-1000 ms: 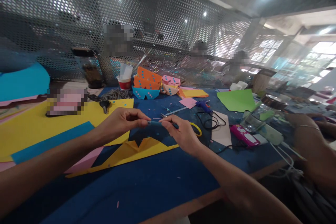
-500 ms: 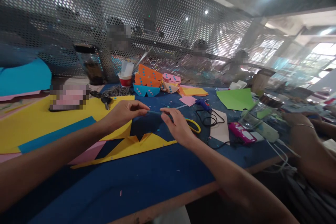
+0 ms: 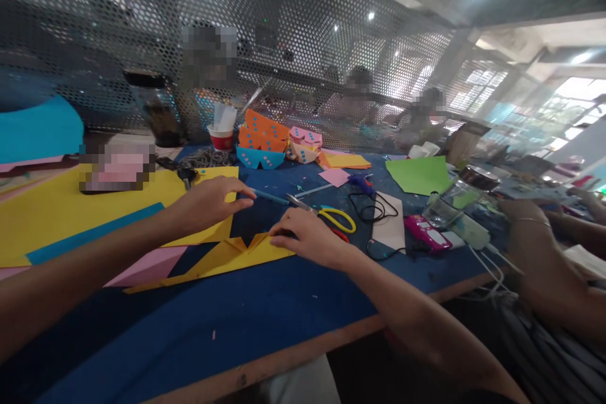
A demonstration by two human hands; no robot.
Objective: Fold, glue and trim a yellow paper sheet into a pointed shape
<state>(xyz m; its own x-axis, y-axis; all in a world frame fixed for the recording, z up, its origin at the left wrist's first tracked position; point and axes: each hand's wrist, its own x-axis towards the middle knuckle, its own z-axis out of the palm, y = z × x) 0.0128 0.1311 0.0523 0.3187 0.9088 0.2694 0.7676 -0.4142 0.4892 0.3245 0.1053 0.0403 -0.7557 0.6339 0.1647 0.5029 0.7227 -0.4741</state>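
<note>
My left hand point(image 3: 213, 203) is over the yellow sheet, its thumb and index finger slightly apart and nothing between them. Just beyond those fingertips a thin blue stick point(image 3: 271, 196) lies on the blue table. A folded yellow paper point(image 3: 237, 254) with a V-shaped notch lies in front of both hands. At its right end is my right hand point(image 3: 315, 237), fingertips closed on the raised edge. Behind this hand lie scissors with yellow handles point(image 3: 343, 219), partly covered, and a red handle shows beside them.
Paper masks point(image 3: 265, 139) and a red-white cup point(image 3: 221, 136) stand at the back. A blue glue gun point(image 3: 362, 184) with black cord, a pink device point(image 3: 427, 233) and a glass jar point(image 3: 449, 199) are to the right. Another person's arm point(image 3: 540, 246) rests at far right.
My hands have moved apart and no longer hold the blue stick, which is on the table. My right hand has come down and left onto the folded yellow paper. The view has shifted slightly.
</note>
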